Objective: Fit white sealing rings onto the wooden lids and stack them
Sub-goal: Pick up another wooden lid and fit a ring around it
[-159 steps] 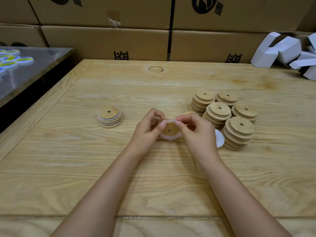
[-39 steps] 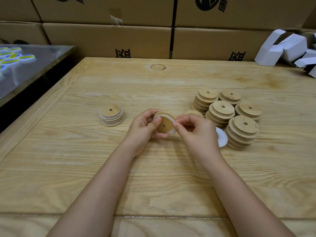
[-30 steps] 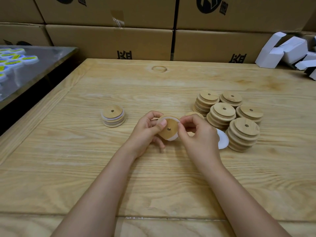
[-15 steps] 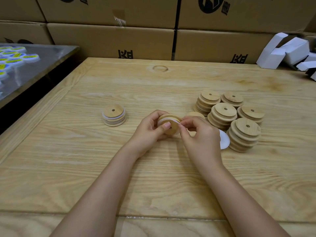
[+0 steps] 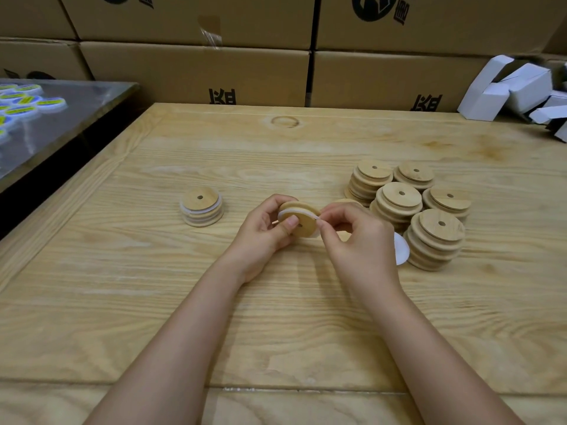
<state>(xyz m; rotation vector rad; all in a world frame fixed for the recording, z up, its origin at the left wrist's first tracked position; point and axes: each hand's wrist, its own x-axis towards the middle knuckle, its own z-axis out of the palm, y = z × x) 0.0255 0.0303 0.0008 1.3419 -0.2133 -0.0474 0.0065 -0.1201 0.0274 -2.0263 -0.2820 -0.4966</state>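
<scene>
Now | left hand (image 5: 260,237) grip: holds wooden lid (image 5: 306,226) | right hand (image 5: 359,243) grip: pinches white ring (image 5: 296,211)

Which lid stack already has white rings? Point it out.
The short stack alone at the left: white rings show along its side; the right-hand stacks are bare wood.

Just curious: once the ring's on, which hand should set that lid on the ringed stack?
Probably the left hand: it grips the lid, nearer the ringed stack; the right hand only pinches the ring.
</scene>
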